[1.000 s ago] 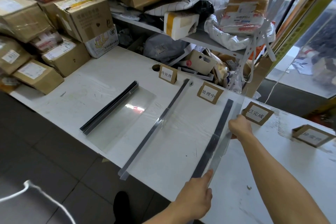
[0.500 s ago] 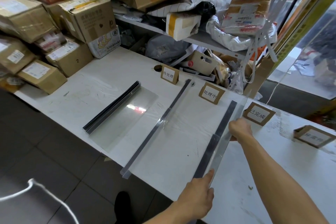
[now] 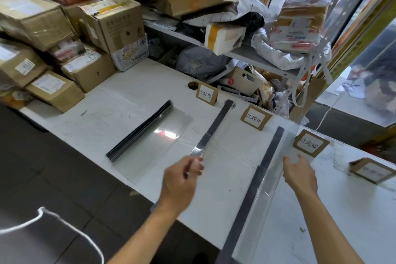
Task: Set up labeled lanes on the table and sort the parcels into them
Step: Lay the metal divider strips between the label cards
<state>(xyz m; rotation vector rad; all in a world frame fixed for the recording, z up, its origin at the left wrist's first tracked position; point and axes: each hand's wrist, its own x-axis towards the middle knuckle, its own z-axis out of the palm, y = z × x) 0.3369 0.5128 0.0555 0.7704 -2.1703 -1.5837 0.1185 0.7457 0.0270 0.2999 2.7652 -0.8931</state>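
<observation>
Two bare forearms — no sleeves, left hand [image 3: 179,180], right hand [image 3: 300,172]

Two upright clear dividers cross the table [image 3: 132,100] from near to far: the middle divider [image 3: 216,126] and the right divider [image 3: 265,161], leaving an open lane of bare top between them. Label cards [image 3: 255,117] stand at the far end of the lanes. Left of the middle divider, a flat stack of spare dividers [image 3: 141,133] lies on the top. Stacked cardboard boxes [image 3: 90,66] block the far left corner. Right of the right divider, bare top runs to another card [image 3: 371,170].
</observation>
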